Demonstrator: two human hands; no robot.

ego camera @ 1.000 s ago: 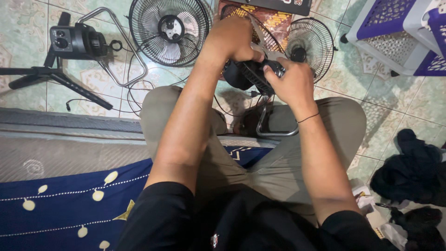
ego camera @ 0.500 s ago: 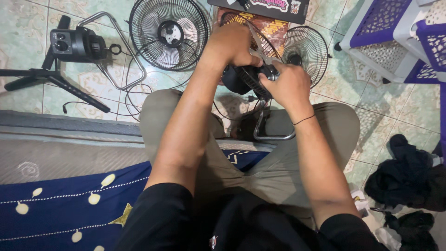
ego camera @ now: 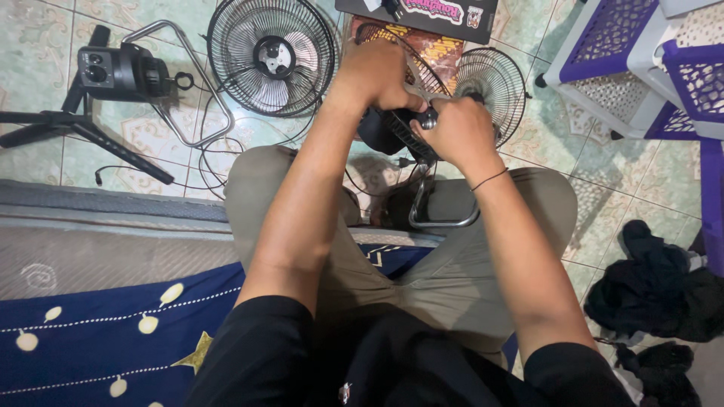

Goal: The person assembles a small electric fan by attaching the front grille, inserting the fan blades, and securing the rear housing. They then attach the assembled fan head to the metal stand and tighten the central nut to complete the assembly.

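Left hand (ego camera: pixel 379 71): fingers curled shut around the handles of metal pliers (ego camera: pixel 419 83), whose tip meets the hub of a black fan motor housing (ego camera: pixel 392 130). Right hand (ego camera: pixel 461 132): fingers closed around the front of the same housing, near its small shiny shaft end (ego camera: pixel 431 117). Housing: held above the knees, over a bent chrome tube stand (ego camera: pixel 441 218) on the tiled floor. Floor, behind the hands: large wire fan guard (ego camera: pixel 272 54), smaller wire guard (ego camera: pixel 494 79), second motor unit (ego camera: pixel 121 70) on a tube frame, black tripod (ego camera: pixel 83 128). Right: purple-and-white plastic baskets (ego camera: pixel 633 53), dark clothing heap (ego camera: pixel 656 283).
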